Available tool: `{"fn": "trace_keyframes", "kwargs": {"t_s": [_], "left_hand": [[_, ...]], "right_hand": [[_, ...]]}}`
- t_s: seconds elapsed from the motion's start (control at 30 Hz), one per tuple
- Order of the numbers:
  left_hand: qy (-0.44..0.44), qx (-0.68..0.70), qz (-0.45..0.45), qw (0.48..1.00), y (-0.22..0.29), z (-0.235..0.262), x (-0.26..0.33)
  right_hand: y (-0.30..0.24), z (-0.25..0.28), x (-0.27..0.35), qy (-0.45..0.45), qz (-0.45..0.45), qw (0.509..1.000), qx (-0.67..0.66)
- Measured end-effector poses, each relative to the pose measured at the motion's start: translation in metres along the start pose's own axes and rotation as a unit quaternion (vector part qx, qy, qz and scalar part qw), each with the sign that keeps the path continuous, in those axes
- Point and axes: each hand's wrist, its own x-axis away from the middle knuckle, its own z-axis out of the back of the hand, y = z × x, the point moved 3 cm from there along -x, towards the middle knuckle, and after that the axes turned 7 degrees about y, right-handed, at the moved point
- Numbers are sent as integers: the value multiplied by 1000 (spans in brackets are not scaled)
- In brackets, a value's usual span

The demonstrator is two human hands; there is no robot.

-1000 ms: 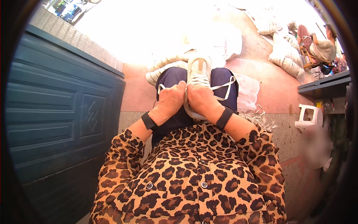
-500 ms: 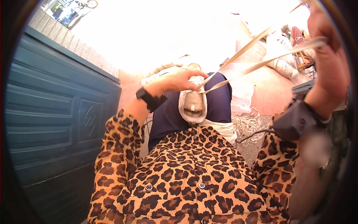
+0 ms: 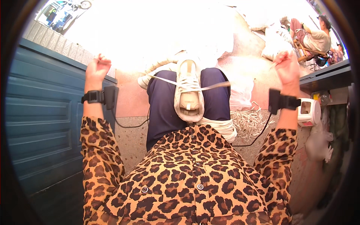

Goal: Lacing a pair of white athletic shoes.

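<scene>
A beige sneaker [image 3: 188, 101] sits upright between my thighs, its heel opening toward me and its toe pointing away. From its top eyelets a flat pale shoelace [image 3: 165, 79] stretches out to both sides. My left hand [image 3: 98, 69], raised far to the left, is closed in line with one lace end. Out to the right, my right hand [image 3: 287, 69] is closed in line with the other end. Glare hides the outer stretches of lace near both hands. Each wrist wears a black strap with a small device.
A blue panelled door [image 3: 45, 108] stands close on my left. Beside my right leg lie a heap of pale laces [image 3: 249, 125] and a clear plastic bag [image 3: 240, 92]. A white stool [image 3: 309, 111] stands at right; farther off, a person [image 3: 317, 39] sits on a chair.
My left hand has left the shoe and swung out left. My right hand has come down and inward. The laces, earlier both drawn toward the right hand, now spread to opposite sides.
</scene>
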Motion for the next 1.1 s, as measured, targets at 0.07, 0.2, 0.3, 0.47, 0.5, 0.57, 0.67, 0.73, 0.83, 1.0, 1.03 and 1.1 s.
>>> {"fn": "trace_keyframes", "kwargs": {"t_s": [0.07, 0.2, 0.3, 0.47, 0.5, 0.57, 0.67, 0.73, 0.83, 1.0, 1.03, 1.1], "left_hand": [[45, -108, 8, 993, 2, 22, 13], [20, -293, 101, 950, -61, 5, 49], [-79, -444, 89, 888, -121, -14, 79], [-192, -485, 107, 846, -180, -41, 127], [-193, -486, 107, 845, -183, -45, 133], [-184, -531, 94, 822, -184, -51, 141], [-189, -546, 73, 813, -183, -42, 141], [-189, -559, 52, 805, -183, -37, 143], [-175, -551, -28, 816, -185, -26, 141], [-181, -629, -168, 737, -185, -29, 143], [-199, -641, -212, 711, -188, -29, 142], [-201, -645, -241, 696, -190, -28, 139]], "right_hand": [[51, -19, 24, 46, 27, 971, 233], [151, -51, 89, -92, -75, 852, 510], [195, -60, 107, -171, -71, 795, 578], [214, -62, 103, -140, 89, 779, 605], [217, -61, 103, -139, 88, 779, 604], [221, -63, 104, -145, 156, 711, 670], [225, -72, 110, -175, 235, 614, 733], [231, -85, 117, -213, 359, 464, 781], [230, -93, 119, -219, 354, 433, 799], [222, -88, 117, -161, 356, 488, 781], [220, -87, 117, -152, 356, 499, 775], [220, -88, 117, -145, 358, 510, 769]]}}
